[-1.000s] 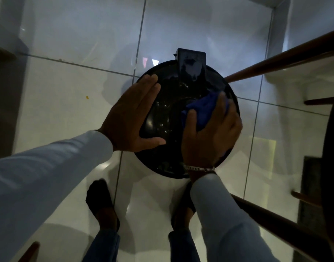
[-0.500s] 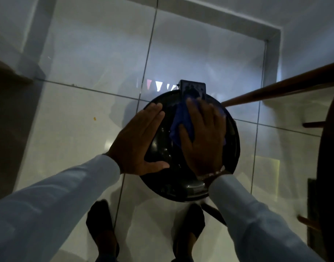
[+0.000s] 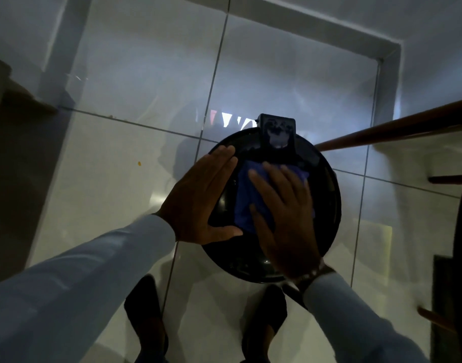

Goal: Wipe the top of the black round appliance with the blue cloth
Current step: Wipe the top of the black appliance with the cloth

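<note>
Head view showed the right hand [image 3: 284,218] flat, fingers spread, pressing the soft blue cloth [image 3: 246,203] on the black round appliance [image 3: 321,205] on the floor, left hand [image 3: 198,205] open bracing its rim; lid prob hard & slick, so push w/ palm.

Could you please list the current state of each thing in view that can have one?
Black round appliance: sitting on the white tiled floor, top partly covered by both hands.
Blue cloth: spread flat on the appliance top, pinned under the right hand.
Left hand: open, flat on the appliance's left edge.
Right hand: open, fingers spread, pressing the cloth down.
</note>
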`<state>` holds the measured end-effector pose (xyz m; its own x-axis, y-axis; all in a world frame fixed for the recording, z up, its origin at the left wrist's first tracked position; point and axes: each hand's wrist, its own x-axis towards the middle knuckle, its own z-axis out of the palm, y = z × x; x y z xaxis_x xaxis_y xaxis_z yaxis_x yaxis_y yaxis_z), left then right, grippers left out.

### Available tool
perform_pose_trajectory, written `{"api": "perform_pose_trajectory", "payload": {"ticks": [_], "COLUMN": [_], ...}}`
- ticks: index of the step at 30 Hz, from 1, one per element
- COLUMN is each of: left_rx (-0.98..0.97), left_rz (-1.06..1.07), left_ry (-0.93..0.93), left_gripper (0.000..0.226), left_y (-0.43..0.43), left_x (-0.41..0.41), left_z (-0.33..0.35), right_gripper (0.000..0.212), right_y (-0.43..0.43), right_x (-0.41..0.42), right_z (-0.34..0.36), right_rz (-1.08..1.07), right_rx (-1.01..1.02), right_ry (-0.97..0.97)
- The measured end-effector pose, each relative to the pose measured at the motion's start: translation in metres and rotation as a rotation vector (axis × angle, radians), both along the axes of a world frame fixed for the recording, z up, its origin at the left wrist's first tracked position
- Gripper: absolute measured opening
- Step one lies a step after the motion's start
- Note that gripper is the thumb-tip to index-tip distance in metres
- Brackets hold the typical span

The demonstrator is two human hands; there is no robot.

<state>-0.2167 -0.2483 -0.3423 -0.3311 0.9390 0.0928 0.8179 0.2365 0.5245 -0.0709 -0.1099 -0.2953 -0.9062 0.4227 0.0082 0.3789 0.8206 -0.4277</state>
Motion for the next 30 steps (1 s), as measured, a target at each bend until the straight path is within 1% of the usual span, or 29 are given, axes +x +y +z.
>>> {"api": "perform_pose_trajectory", "payload": {"ticks": [1, 3, 5, 7, 9, 11, 13, 15, 19, 24, 27, 29, 30], "left_rx": [-0.011, -0.031, -0.027, -0.008, 0.006, -0.002, -0.022, -0.041, -0.049, -0.083, -0.080, -0.066, -0.057], "left_rz": [-0.003, -0.005, -0.011, -0.014, -0.029, -0.056, -0.092, -0.108, -0.117, -0.154, -0.155, -0.156, -0.157], "left_ry": [0.000, 0.004, 0.008, 0.002, 0.000, 0.000, -0.004, -0.001, 0.013, -0.003, -0.028, -0.026, -0.023], "left_gripper": [0.114, 0.114, 0.115, 0.115, 0.116, 0.119, 0.120, 0.121, 0.124, 0.125, 0.124, 0.123, 0.122], "left_y": [0.000, 0.000, 0.001, 0.001, -0.001, -0.002, -0.002, -0.005, -0.005, -0.006, -0.005, -0.005, -0.006], "left_x": [0.000, -0.001, -0.001, -0.001, -0.002, -0.005, -0.010, -0.014, -0.017, -0.022, -0.022, -0.023, -0.024], "left_z": [0.000, 0.000, -0.002, -0.004, -0.005, -0.006, -0.005, -0.002, -0.006, -0.008, -0.007, -0.007, -0.007], "right_gripper": [0.053, 0.053, 0.053, 0.053, 0.060, 0.067, 0.067, 0.065, 0.062, 0.054, 0.050, 0.047, 0.047], "right_y": [0.000, 0.006, 0.008, 0.002, -0.007, -0.013, -0.011, -0.007, -0.013, -0.018, -0.018, -0.023, -0.026], "right_x": [0.012, 0.017, 0.002, -0.020, -0.032, -0.027, -0.010, -0.004, -0.026, -0.010, -0.014, -0.028, -0.033], "right_z": [0.002, 0.004, 0.006, 0.009, 0.012, 0.013, 0.012, 0.015, 0.021, 0.019, 0.023, 0.022, 0.021], "right_rz": [-0.001, -0.073, -0.182, -0.244, -0.215, -0.126, -0.028, 0.012, -0.068, 0.051, -0.036, -0.082, -0.062], "right_rx": [0.001, -0.021, -0.087, -0.125, -0.116, -0.060, -0.007, -0.024, -0.060, -0.080, -0.168, -0.167, -0.141], "right_ry": [-0.015, -0.028, 0.024, 0.088, 0.082, 0.036, -0.004, -0.040, -0.061, -0.060, 0.000, 0.026, 0.015]}}
